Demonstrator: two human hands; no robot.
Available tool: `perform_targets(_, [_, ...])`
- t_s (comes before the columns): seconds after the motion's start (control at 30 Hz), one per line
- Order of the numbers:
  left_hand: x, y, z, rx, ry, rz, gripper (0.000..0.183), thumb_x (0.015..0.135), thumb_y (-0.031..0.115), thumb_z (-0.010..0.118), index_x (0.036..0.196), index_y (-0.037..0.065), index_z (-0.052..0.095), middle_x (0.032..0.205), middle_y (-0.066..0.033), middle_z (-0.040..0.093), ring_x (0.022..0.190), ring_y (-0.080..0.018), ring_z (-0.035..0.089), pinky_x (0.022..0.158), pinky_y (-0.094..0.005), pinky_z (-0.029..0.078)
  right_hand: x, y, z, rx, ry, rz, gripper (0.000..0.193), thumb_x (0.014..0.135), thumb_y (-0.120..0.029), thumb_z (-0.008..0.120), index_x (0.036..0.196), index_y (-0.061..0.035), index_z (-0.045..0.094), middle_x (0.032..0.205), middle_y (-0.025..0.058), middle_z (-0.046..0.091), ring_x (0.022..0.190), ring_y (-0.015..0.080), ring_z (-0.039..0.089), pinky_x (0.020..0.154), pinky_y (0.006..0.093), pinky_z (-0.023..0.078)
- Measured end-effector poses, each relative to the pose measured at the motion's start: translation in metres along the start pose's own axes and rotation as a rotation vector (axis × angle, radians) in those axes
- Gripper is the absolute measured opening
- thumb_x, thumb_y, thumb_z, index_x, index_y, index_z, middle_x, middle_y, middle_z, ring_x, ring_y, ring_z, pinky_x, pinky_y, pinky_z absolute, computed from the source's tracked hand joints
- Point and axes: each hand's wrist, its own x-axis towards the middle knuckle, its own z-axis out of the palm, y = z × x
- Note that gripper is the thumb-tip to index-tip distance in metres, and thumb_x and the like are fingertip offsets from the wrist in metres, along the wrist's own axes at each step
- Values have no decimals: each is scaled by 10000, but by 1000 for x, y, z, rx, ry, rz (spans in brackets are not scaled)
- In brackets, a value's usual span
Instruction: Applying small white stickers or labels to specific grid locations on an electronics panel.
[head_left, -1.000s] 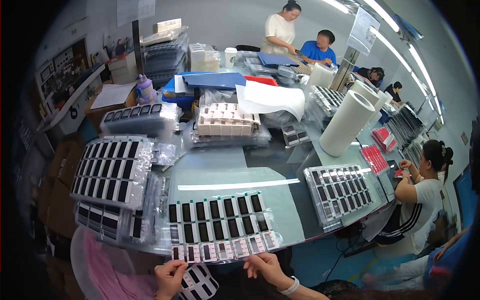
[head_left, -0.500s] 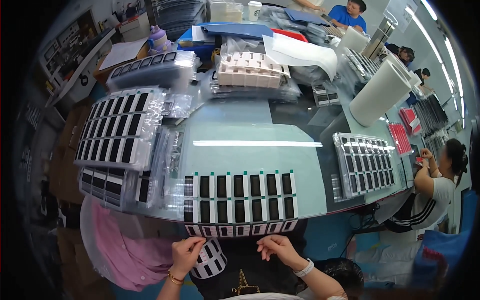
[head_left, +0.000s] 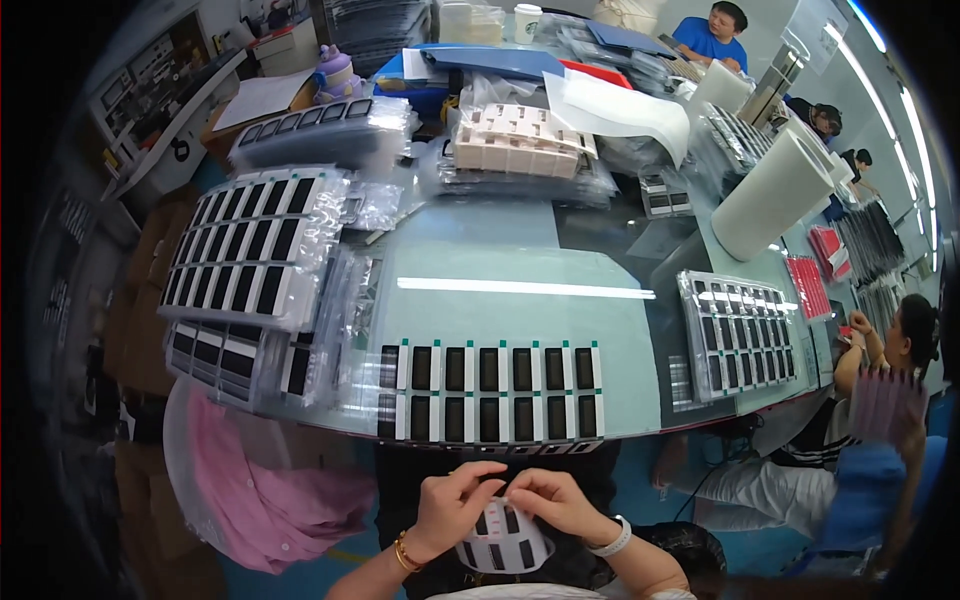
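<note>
Low in front of my body, a curved white sheet with black rectangles and small pink marks (head_left: 503, 552) bends over my lap. My left hand (head_left: 452, 508), with a gold bracelet at the wrist, is closed at the sheet's upper left edge. At its upper right edge my right hand (head_left: 562, 503) has thumb and fingers pinched together; a white band circles that wrist. What lies between the fingertips is partly hidden. Just beyond my hands, at the table's front edge, lie two rows of dark rectangular panels with white strips and green tabs (head_left: 489, 369).
Bagged trays of similar panels (head_left: 240, 240) are stacked at left, another panel tray (head_left: 742, 335) at right. A large white roll (head_left: 772, 190) stands far right. Pink cloth (head_left: 265, 490) hangs below the table's left. A seated co-worker (head_left: 905, 345) is at right.
My hands have come together from apart, the left moving right with the sheet and the right moving left to meet it. The view has shifted slightly; a pinkish striped item has appeared at right.
</note>
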Motion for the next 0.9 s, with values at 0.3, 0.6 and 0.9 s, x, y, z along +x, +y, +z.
perform_targets(0.3, [13,5,-13,-78,-378,-222,213,876,211,786,983,27,771,769,-67,701,647,-97,646,595,-236,493,-11,-34,-18,-212,198,-157,141,983,-124,668,978,16,687,835,18,677,728,49,595,652,213,491])
perform_targets(0.6, [18,14,-5,-202,-367,41,88,876,67,748,930,14,793,958,-86,766,744,-132,709,641,-248,543,-14,-48,-27,-587,80,-166,107,929,-95,710,993,-11,729,890,76,708,791,161,642,694,281,508])
perform_targets(0.9, [20,17,14,21,-339,54,162,924,126,674,972,1,765,959,-111,745,777,-232,728,686,-298,571,-30,-62,-17,-734,245,-341,117,837,10,753,931,-16,687,940,93,680,801,217,665,679,285,522])
